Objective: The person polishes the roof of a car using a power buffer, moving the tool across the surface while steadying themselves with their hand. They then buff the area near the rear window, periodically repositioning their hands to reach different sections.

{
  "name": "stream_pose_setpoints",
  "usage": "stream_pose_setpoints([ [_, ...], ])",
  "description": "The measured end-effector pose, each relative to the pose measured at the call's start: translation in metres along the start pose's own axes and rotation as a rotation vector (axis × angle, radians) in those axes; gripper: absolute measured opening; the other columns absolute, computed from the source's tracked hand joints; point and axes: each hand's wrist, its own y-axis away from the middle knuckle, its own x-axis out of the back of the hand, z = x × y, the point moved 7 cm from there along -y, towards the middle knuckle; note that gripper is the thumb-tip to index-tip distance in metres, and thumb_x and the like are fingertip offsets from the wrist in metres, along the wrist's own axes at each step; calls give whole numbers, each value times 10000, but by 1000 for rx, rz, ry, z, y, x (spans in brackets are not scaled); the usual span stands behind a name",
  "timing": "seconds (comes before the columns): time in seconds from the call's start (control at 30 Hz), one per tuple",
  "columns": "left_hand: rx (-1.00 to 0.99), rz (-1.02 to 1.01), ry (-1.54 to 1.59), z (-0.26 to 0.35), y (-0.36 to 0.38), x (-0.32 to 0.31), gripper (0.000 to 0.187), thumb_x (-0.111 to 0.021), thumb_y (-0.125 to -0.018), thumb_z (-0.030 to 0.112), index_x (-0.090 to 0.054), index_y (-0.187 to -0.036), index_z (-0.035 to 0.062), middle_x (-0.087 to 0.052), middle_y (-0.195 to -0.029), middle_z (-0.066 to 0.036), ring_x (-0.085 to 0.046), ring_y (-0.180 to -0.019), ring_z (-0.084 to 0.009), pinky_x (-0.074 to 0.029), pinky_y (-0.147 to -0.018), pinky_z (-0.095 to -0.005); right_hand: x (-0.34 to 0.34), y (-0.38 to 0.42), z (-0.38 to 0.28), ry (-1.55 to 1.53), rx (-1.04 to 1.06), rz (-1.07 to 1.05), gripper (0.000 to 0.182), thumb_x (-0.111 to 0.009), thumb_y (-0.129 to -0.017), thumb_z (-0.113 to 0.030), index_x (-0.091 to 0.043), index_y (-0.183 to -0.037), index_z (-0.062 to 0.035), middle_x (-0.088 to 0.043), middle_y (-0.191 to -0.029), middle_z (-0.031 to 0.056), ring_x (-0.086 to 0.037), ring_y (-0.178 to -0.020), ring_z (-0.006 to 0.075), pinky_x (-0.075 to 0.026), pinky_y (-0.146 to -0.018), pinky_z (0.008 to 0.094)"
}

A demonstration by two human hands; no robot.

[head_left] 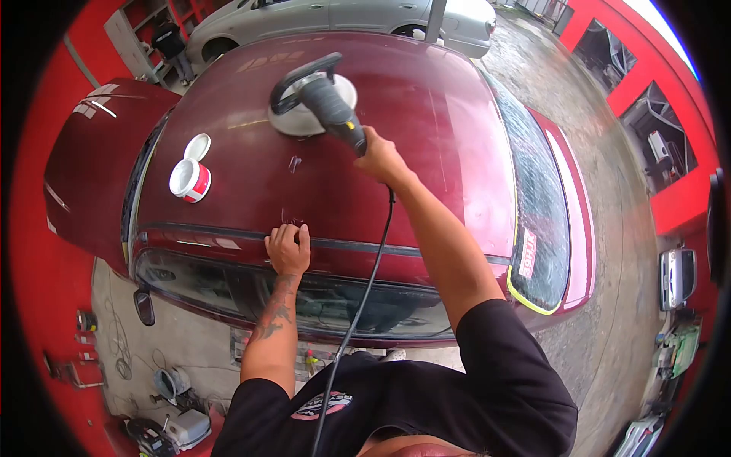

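Note:
My right hand (381, 158) is wrapped round the rear body of a grey-and-black car polisher (329, 107). The polisher's white round pad (295, 120) lies against the dark red car roof (426, 190), and its black D-shaped front handle is free. From the tool a black cord (368, 289) runs down past my chest. My left hand (288, 250) rests at the near roof edge, fingers curled and thumb a little apart; whatever may be under the fingers is hidden. Just beyond it are small dark marks, and a pale smear (295, 163) lies farther up the roof.
An open white-and-red tub (190, 180) stands on the roof, its white lid (198, 146) beside it. A silver car (327, 17) is parked behind. A person (169, 44) stands by shelving at upper left. Equipment (183, 426) and cables lie on the floor, lower left.

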Motion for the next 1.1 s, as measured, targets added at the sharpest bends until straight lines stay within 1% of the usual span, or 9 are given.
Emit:
stream_pose_setpoints([
  [0.17,-19,29,15,-1,1,1,314,-635,-1012,328,-619,-787,109,-612,-793,-37,-582,-797,-287,-428,-751,-445,10,19,-6,-14,-10,-38,707,-692,-786,-150,-492,-1461,-91,-699,-1181,306,-679,-1142,478,-563,-978,523],
  [0.27,-9,17,18,-2,2,0,315,-637,-1012,322,-616,-782,106,-612,-792,-36,-582,-796,-287,-430,-750,-446,41,34,6,-103,-135,-28,663,-696,-789,-157,-515,-1421,-69,-706,-1154,304,-691,-1127,467,-563,-966,515],
  [0.4,-24,37,-2,-2,1,1,309,-644,-1002,314,-620,-779,101,-619,-795,-35,-588,-803,-287,-436,-753,-448,69,26,80,-34,-141,173,641,-702,-781,-132,-525,-1389,-35,-716,-1118,313,-743,-1009,430,-607,-800,476],
  [0.5,-27,29,-23,1,1,3,310,-645,-997,312,-620,-773,100,-622,-794,-35,-591,-807,-288,-437,-750,-452,107,55,108,-103,-320,213,664,-728,-767,-93,-501,-1386,-20,-729,-907,229,-752,-702,309,-605,-629,433],
  [0.6,-21,21,-32,0,1,0,324,-643,-1000,314,-609,-760,99,-622,-790,-36,-590,-805,-287,-434,-750,-452,137,77,162,-171,-361,310,650,-734,-772,-54,-487,-1370,-4,-693,-755,174,-700,-579,267,-563,-509,406],
  [0.63,-21,21,-39,0,0,0,327,-643,-1000,316,-608,-757,99,-622,-789,-36,-589,-804,-287,-434,-751,-451,146,89,172,-214,-369,314,622,-699,-803,10,-418,-1357,-4,-626,-720,113,-633,-537,211,-507,-439,374],
  [0.8,-22,4,-76,3,-1,-1,347,-635,-1006,334,-610,-750,101,-616,-786,-32,-587,-809,-283,-432,-760,-450,181,140,234,-293,-469,456,606,-717,-790,-13,-440,-1328,19,-659,-769,139,-679,-574,222,-549,-477,380],
  [1.03,14,-23,-98,4,-1,-2,348,-625,-1005,345,-617,-751,108,-616,-792,-33,-587,-825,-283,-429,-776,-455,183,141,232,-313,-448,443,517,-716,-786,-5,-455,-1231,15,-645,-739,132,-674,-565,221,-542,-469,372],
  [1.1,-8,-2,-87,5,-2,-1,351,-623,-1003,342,-609,-744,107,-609,-786,-38,-585,-822,-291,-428,-762,-458,167,116,214,-243,-410,398,632,-724,-777,-26,-466,-1350,36,-679,-777,159,-693,-583,243,-552,-491,389],
])
